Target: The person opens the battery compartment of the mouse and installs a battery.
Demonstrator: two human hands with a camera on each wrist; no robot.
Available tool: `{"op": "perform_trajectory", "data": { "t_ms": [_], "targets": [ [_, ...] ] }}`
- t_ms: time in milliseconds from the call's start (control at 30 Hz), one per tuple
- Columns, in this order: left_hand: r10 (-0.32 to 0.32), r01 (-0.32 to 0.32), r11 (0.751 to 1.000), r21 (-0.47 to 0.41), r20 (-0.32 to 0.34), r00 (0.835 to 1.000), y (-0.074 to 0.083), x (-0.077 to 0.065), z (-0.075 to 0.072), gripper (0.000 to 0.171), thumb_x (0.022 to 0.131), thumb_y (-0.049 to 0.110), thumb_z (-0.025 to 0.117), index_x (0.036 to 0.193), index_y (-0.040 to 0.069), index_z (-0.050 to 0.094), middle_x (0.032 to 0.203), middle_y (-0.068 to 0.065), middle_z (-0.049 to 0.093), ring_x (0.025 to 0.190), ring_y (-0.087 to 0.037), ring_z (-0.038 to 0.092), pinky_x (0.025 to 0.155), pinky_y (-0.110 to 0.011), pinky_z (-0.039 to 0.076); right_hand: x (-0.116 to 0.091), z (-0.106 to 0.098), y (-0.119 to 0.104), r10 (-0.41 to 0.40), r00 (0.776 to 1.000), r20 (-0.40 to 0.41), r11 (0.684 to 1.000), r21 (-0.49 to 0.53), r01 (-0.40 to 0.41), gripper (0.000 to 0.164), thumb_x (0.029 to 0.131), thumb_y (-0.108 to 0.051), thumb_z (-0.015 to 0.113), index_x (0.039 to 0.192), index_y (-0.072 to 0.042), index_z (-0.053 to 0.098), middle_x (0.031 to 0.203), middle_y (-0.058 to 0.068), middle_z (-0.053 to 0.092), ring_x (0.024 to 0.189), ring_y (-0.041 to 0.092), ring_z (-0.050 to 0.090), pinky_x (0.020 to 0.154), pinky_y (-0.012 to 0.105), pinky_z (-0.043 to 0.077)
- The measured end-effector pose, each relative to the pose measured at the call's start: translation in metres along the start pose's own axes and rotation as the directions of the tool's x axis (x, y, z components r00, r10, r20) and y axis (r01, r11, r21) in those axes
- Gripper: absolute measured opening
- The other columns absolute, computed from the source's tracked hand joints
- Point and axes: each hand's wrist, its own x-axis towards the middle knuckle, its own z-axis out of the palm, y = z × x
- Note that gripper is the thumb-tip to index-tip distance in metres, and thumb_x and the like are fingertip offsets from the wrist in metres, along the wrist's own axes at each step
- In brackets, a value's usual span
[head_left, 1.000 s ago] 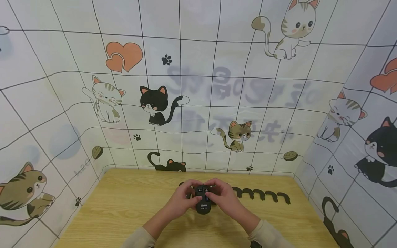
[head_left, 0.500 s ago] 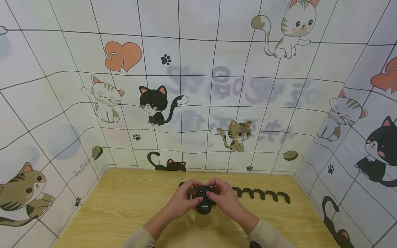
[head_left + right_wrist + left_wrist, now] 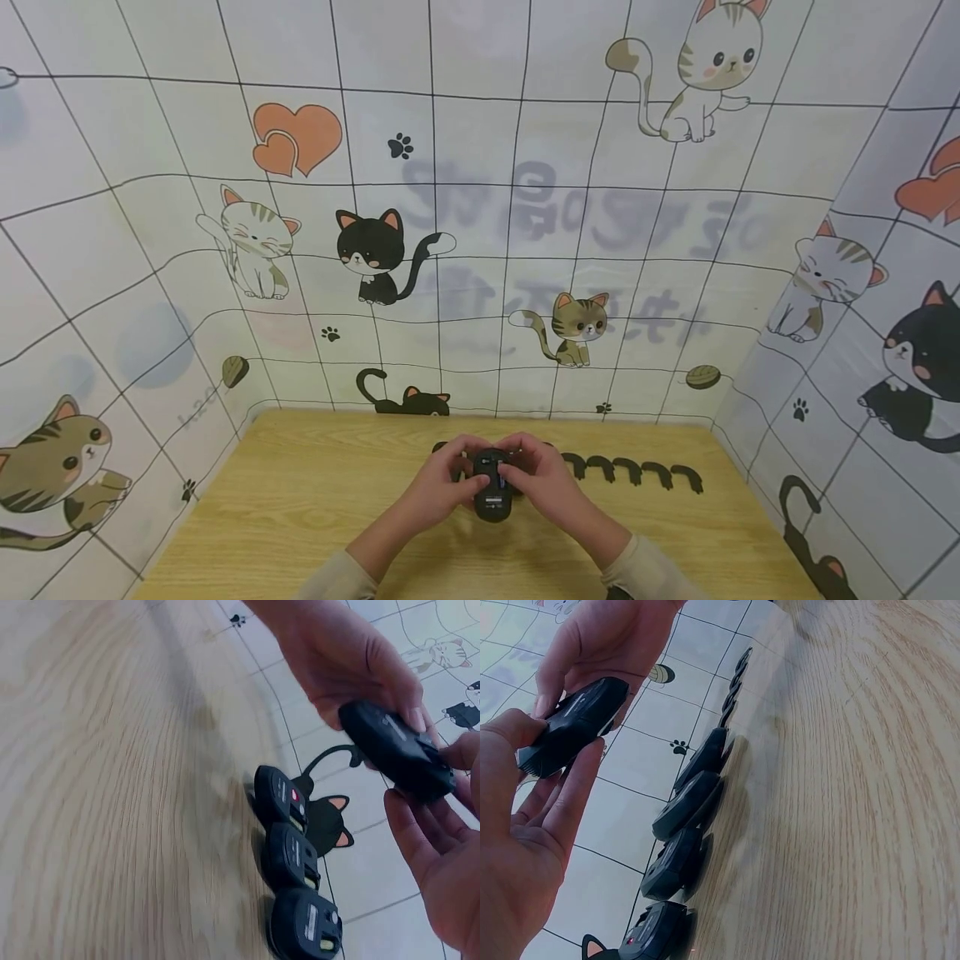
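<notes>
A black computer mouse is held underside up over the table, its white label and battery slot facing the head camera. My left hand grips it from the left, thumb on the underside. On the other side my right hand holds it with the thumb pressed at the slot, where a small blue patch shows. Both wrist views show the mouse raised off the wood, fingers of both hands around it. The fingers behind it are partly hidden in the head view.
More black mice stand in a row behind the hands, some with a yellowish battery visible in the slot. Several curved black pieces lie in line to the right on the wooden table. A cat-patterned sheet walls the back and sides.
Both hands keep nearly the same place and hold on the mouse. The mouse and right thumb shift only very slightly.
</notes>
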Motion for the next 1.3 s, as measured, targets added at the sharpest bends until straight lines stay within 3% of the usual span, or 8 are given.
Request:
{"op": "perform_trajectory", "data": {
  "t_ms": [167,300,500,600,767,933,1167,1300],
  "targets": [
    [-0.008,0.007,0.999,-0.031,-0.017,1.000,-0.002,0.000,-0.001,0.039,0.107,0.011,0.073,0.144,0.017,0.064,0.131,-0.015,0.059,0.101,-0.027,0.071,0.071,-0.047,0.070,-0.004,-0.005,0.004,-0.100,0.991,0.086,0.990,-0.092,0.108,0.047,0.103,-0.015,0.081,0.148,-0.017,0.064,0.136,0.008,0.064,0.111,0.026,0.067,0.091,0.033,0.063],
    [-0.009,0.007,0.999,-0.048,-0.031,0.999,-0.002,0.000,-0.002,0.040,0.107,0.011,0.072,0.146,0.014,0.063,0.129,-0.015,0.059,0.100,-0.027,0.073,0.071,-0.047,0.070,-0.007,-0.008,0.008,-0.153,0.975,0.160,0.978,-0.116,0.173,0.066,0.100,-0.019,0.085,0.160,-0.015,0.055,0.145,0.009,0.055,0.111,0.031,0.064,0.092,0.041,0.064],
    [-0.015,0.013,0.997,-0.075,-0.031,0.999,-0.004,0.001,-0.004,0.043,0.108,0.012,0.072,0.149,0.011,0.061,0.130,-0.017,0.064,0.100,-0.028,0.074,0.072,-0.047,0.070,-0.009,-0.007,0.011,-0.166,0.963,0.211,0.974,-0.117,0.194,0.099,0.091,-0.021,0.095,0.171,-0.013,0.038,0.159,0.013,0.044,0.116,0.030,0.065,0.099,0.049,0.062],
    [-0.020,0.017,0.996,-0.083,-0.033,0.999,-0.004,0.001,-0.005,0.043,0.109,0.011,0.071,0.150,0.010,0.060,0.133,-0.018,0.066,0.101,-0.028,0.074,0.072,-0.046,0.070,-0.010,-0.005,0.012,-0.157,0.965,0.212,0.967,-0.163,0.193,0.109,0.086,-0.023,0.099,0.173,-0.018,0.034,0.163,0.009,0.041,0.130,0.028,0.059,0.104,0.052,0.060],
    [-0.024,0.021,0.995,-0.099,-0.025,0.999,-0.004,0.001,-0.005,0.044,0.109,0.010,0.070,0.151,0.007,0.059,0.135,-0.019,0.067,0.101,-0.026,0.075,0.072,-0.045,0.070,-0.011,-0.004,0.010,-0.158,0.965,0.208,0.955,-0.216,0.203,0.110,0.084,-0.027,0.100,0.173,-0.021,0.035,0.163,0.001,0.040,0.145,0.028,0.050,0.110,0.055,0.057],
    [-0.021,0.021,0.995,-0.099,-0.005,1.000,-0.002,0.000,-0.006,0.046,0.109,0.011,0.070,0.153,0.005,0.058,0.136,-0.022,0.066,0.101,-0.024,0.076,0.075,-0.042,0.069,-0.011,-0.004,0.011,-0.177,0.964,0.200,0.945,-0.239,0.224,0.103,0.087,-0.037,0.098,0.170,-0.019,0.040,0.161,0.001,0.044,0.143,0.027,0.051,0.110,0.057,0.056],
    [-0.043,0.045,0.999,-0.030,0.063,0.997,0.000,-0.005,-0.008,0.081,0.099,0.012,0.085,0.168,0.014,0.044,0.161,-0.019,0.046,0.121,-0.028,0.069,0.092,-0.034,0.065,-0.007,-0.008,0.017,-0.125,0.982,0.142,0.953,-0.259,0.159,0.095,0.086,-0.038,0.098,0.165,-0.021,0.048,0.155,-0.002,0.050,0.135,0.023,0.058,0.111,0.053,0.057],
    [-0.024,0.032,0.998,-0.059,0.123,0.992,0.000,-0.006,-0.009,0.097,0.093,0.002,0.087,0.172,0.017,0.034,0.166,-0.020,0.038,0.124,-0.030,0.067,0.099,-0.037,0.064,-0.004,-0.011,0.016,-0.095,0.984,0.151,0.967,-0.220,0.127,0.094,0.085,-0.037,0.099,0.164,-0.023,0.050,0.154,-0.002,0.051,0.133,0.023,0.058,0.111,0.054,0.056]
  ]
}}
